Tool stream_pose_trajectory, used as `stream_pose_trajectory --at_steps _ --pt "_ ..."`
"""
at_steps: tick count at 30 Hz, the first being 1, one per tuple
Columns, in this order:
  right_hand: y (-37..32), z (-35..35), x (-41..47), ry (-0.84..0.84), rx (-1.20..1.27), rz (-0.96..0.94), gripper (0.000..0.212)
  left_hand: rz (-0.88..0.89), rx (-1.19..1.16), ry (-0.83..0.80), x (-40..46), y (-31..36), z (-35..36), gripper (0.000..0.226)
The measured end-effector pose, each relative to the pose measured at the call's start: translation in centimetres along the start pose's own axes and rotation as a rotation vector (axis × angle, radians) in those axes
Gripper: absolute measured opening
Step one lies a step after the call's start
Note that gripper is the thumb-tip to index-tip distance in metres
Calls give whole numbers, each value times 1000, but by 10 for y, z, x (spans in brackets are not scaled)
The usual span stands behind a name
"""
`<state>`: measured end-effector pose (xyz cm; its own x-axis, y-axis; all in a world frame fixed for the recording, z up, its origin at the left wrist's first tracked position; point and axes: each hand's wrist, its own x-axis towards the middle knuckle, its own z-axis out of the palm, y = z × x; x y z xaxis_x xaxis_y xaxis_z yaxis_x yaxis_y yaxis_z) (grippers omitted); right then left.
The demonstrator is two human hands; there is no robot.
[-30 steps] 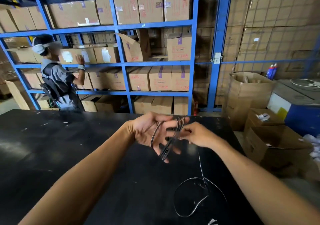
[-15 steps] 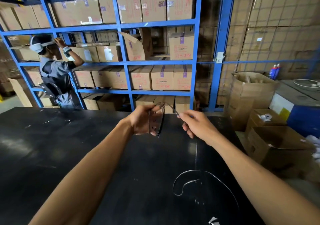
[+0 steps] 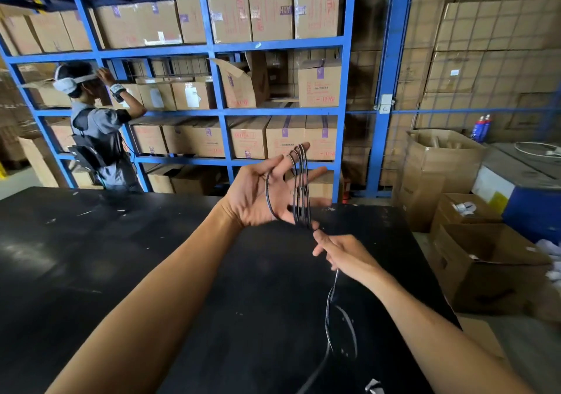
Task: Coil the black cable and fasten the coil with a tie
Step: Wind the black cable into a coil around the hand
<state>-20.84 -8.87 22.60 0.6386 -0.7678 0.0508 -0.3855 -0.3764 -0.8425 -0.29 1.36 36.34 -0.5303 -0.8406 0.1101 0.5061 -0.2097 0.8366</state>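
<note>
My left hand [image 3: 258,193] is raised above the black table [image 3: 121,272], palm up with fingers spread, and several loops of the thin black cable [image 3: 299,187] hang around those fingers. Just below the loops, my right hand [image 3: 343,254] pinches the cable's free run. From that hand the loose cable tail [image 3: 329,317] drops to the table and curls toward the near edge. A small white piece [image 3: 373,386], possibly a tie, lies on the table at the bottom edge of the view.
Blue shelving [image 3: 218,50] full of cardboard boxes stands behind the table. A person [image 3: 97,132] in a grey top reaches into the shelves at the left. Open cardboard boxes [image 3: 485,266] sit on the floor to the right, beside a blue-and-white cabinet [image 3: 522,193].
My left hand has lifted and opened, palm up, and the loops now stand taller on its fingers. My right hand dropped below the coil, drawing the tail across the table.
</note>
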Motion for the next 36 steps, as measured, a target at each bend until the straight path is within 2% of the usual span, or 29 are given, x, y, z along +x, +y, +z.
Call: stream_pose_trajectory --at_steps 3,5,7,9,11,14,17,21,24,29,33,36 --pt "-10 -35 18 -67 -303 -115 75 -232 55 -63 -4 -13 7 52" --pt "-28 -58 29 -147 -487 -189 54 -385 109 -56 -4 -24 7 53" --pt "-51 -80 41 -184 -692 -310 30 -503 163 -10 -2 -35 3 54" --pt "-75 -95 48 -182 -893 -410 27 -583 227 61 0 -43 -2 52" --pt "-91 -105 51 -146 -934 -435 29 -596 303 169 0 -48 -11 44" --pt "-99 -112 48 -69 -796 -417 20 -430 325 365 0 -47 -25 26" --pt "-93 -98 35 -16 -535 -373 6 -204 245 508 -1 -36 -33 23" --pt "-76 -64 6 -63 -173 -295 14 102 43 609 7 -23 -30 19" --pt "-55 -38 -11 -154 15 -205 28 254 -85 532 15 -10 -28 24" --pt "-22 -2 -23 -293 100 -77 58 334 -111 317 21 3 -13 38" --pt "-17 4 -11 -242 80 -7 72 179 -61 113 18 1 2 47" --pt "-22 -7 8 -75 -185 -29 69 -63 27 5 10 -1 9 49"
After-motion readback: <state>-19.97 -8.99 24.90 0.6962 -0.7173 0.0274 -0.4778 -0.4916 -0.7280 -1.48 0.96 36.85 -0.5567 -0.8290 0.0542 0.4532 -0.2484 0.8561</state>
